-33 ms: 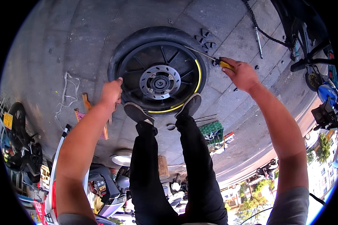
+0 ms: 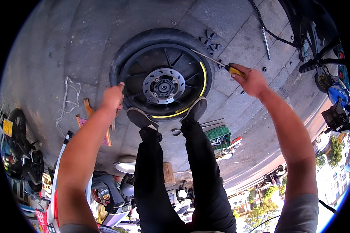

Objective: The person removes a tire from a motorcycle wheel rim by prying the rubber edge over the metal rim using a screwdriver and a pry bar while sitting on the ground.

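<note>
A motorcycle wheel lies flat on the paving, its black tyre (image 2: 159,35) around a dark spoked rim with a yellow stripe (image 2: 205,79). A slotted metal brake disc (image 2: 148,86) sits at its centre. My right hand (image 2: 253,82) is closed around the yellow-and-black handle of a screwdriver (image 2: 209,58). The screwdriver's shaft slants to the upper right part of the wheel, with its tip between tyre and rim. At the tyre's left side, my left hand (image 2: 112,97) has its fingers curled; what they grip is hidden. Both my shoes (image 2: 196,109) press against the wheel's near edge.
Small black parts (image 2: 214,46) lie beyond the wheel at right. A green crate (image 2: 223,141) of tools stands right of my legs, near metal bars (image 2: 212,124). At left are a white strap (image 2: 68,101) and wooden pieces (image 2: 88,108). A chain (image 2: 278,35) hangs far right, near a motorcycle.
My right hand and the screwdriver's handle have dipped slightly toward me, while the tip stays at the rim's edge. My left hand keeps its place by the tyre.
</note>
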